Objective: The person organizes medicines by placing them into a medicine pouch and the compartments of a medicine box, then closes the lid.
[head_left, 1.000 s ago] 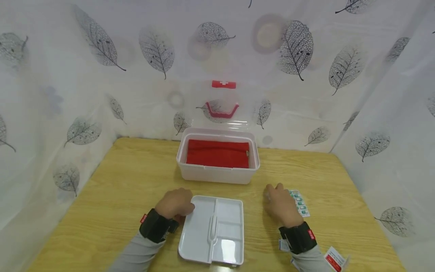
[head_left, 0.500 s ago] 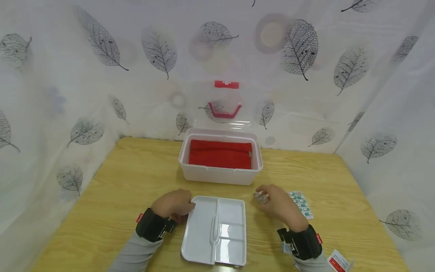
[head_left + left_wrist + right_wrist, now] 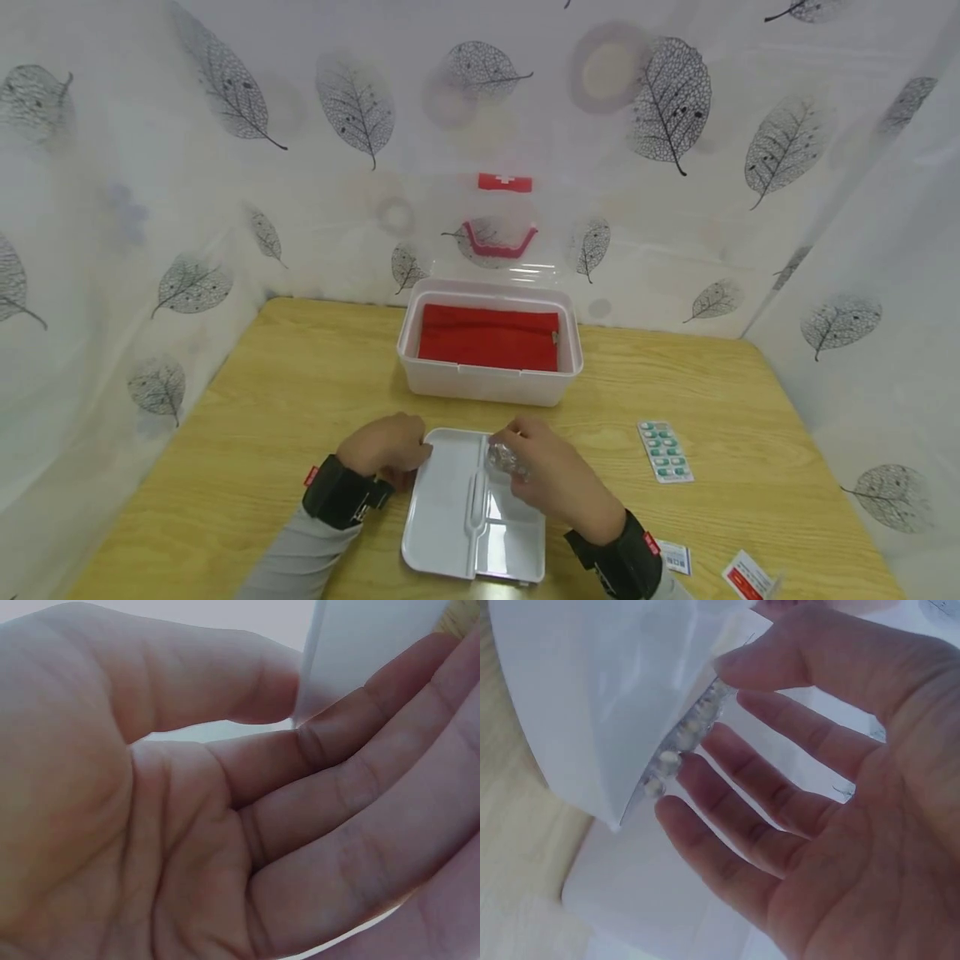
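Note:
A white divided tray (image 3: 450, 517) lies on the wooden table near me. My left hand (image 3: 390, 448) holds its left edge; in the left wrist view the thumb and fingers of that hand (image 3: 296, 712) pinch the tray's rim (image 3: 367, 645). My right hand (image 3: 543, 475) is over the tray's far right compartment. It pinches a clear silver blister pack (image 3: 506, 457) between thumb and fingers. The right wrist view shows the blister pack (image 3: 682, 742) on edge, just above the tray (image 3: 592, 690).
A white box (image 3: 487, 383) with a red pouch (image 3: 489, 337) inside stands behind the tray, its clear lid (image 3: 498, 237) propped against the leaf-patterned curtain. A green blister pack (image 3: 664, 451) lies to the right. Small paper cards (image 3: 745, 575) lie at the near right edge.
My right hand picked up the silver blister pack beside the green one and carried it left, over the tray. The left hand stayed on the tray's edge.

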Demonstrator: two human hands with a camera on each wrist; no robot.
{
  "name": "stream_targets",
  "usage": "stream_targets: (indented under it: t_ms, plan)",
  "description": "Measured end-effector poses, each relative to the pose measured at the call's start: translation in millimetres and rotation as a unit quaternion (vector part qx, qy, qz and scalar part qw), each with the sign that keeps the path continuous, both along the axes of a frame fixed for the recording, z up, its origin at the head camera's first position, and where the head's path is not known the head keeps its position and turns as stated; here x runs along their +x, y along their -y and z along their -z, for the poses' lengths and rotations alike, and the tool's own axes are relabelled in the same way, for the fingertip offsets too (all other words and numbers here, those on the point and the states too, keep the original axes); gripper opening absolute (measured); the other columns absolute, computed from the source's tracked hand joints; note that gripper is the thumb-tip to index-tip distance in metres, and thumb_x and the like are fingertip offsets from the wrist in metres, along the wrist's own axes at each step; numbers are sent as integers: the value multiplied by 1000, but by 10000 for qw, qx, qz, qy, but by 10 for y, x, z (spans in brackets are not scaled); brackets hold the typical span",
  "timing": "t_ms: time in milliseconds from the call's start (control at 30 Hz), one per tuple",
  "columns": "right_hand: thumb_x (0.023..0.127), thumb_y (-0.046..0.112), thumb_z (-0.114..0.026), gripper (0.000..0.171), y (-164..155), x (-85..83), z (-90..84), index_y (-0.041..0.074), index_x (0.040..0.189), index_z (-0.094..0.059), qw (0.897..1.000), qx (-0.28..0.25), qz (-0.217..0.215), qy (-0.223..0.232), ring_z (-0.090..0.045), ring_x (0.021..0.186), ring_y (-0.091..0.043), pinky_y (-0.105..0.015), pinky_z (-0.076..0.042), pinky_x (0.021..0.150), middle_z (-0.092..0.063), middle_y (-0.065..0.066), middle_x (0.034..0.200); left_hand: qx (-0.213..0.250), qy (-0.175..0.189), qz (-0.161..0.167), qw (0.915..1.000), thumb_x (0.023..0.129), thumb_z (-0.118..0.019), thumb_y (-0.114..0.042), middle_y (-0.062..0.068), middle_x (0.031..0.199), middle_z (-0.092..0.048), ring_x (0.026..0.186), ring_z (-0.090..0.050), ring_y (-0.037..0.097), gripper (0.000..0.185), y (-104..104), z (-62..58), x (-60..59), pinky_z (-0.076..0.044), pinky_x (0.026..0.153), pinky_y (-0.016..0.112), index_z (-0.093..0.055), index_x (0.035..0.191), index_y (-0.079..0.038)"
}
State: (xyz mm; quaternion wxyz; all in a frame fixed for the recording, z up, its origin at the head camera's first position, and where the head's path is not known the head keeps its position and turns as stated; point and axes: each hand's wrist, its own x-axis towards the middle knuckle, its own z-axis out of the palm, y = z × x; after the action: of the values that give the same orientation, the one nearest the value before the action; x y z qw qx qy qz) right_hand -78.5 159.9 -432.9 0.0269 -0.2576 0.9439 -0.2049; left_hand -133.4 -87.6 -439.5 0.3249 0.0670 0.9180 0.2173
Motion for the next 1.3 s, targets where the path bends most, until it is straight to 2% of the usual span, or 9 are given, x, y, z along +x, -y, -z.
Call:
stream_targets:
  t_ms: [167, 300, 533, 800, 933, 1100, 1233, 1300]
  plan:
    - [71, -5, -80, 52, 39, -26, 106, 14, 119, -72, 9983, 266, -184, -478, -58, 96, -15, -30, -54, 80, -61, 0, 106, 49, 31, 33, 10000, 97, -58, -13, 9, 63, -66, 53, -65, 21, 25, 8, 2, -1, -53, 51, 31, -66, 74, -7]
    - [73, -8, -77, 50, 54, -38, 177, 13, 118, -72, 9971, 269, -326, -627, -56, 96, -15, -28, -54, 77, -60, 0, 102, 45, 46, 43, 10000, 97, -58, -12, 9, 62, -67, 53, -66, 20, 26, 25, -4, 2, -53, 52, 31, -66, 73, -6]
    - [79, -4, -78, 47, 34, -57, 188, 15, 121, -71, 9993, 203, -241, -183, -52, 97, -11, -25, -54, 81, -58, 3, 104, 76, 58, -27, 10000, 96, -57, -12, 10, 64, -67, 53, -66, 21, 23, 7, -17, 4, -53, 51, 31, -65, 74, -6]
    - [77, -2, -80, 50, -24, -68, 80, 15, 122, -70, 9992, -226, -329, -30, -56, 98, -9, -28, -56, 86, -61, 2, 111, 114, 37, -57, 9999, 95, -56, -10, 10, 62, -66, 51, -65, 19, 24, -1, -2, 11, -53, 49, 30, -63, 73, -6]
    - [77, -1, -81, 49, -41, -72, 85, 16, 122, -70, 9988, -369, -315, 108, -55, 100, -9, -28, -55, 88, -60, 3, 111, 114, 71, -95, 9999, 95, -55, -9, 10, 63, -66, 52, -65, 19, 23, -16, -3, 5, -54, 50, 30, -63, 74, -6]
    - [76, -3, -81, 48, -49, -76, 137, 14, 120, -71, 9990, -292, -340, 92, -54, 101, -10, -27, -55, 87, -59, 1, 109, 125, 98, -92, 9998, 96, -56, -11, 10, 64, -66, 52, -65, 20, 23, -28, -2, 13, -54, 50, 30, -63, 75, -6]
    - [78, 1, -82, 47, -103, -90, 110, 14, 121, -70, 9996, -151, -253, -55, -59, 104, -12, -33, -56, 90, -62, 0, 113, 150, 63, -76, 9998, 97, -56, -11, 10, 64, -66, 52, -66, 20, 23, -17, 0, 20, -54, 50, 31, -63, 75, -6]
    - [79, 4, -82, 45, -174, -116, 67, 15, 121, -69, 9999, -120, -44, -93, -61, 108, -15, -36, -55, 93, -62, 0, 118, 134, 22, -56, 9999, 98, -56, -12, 10, 64, -66, 52, -66, 20, 24, -8, 0, 16, -54, 50, 31, -62, 75, -6]
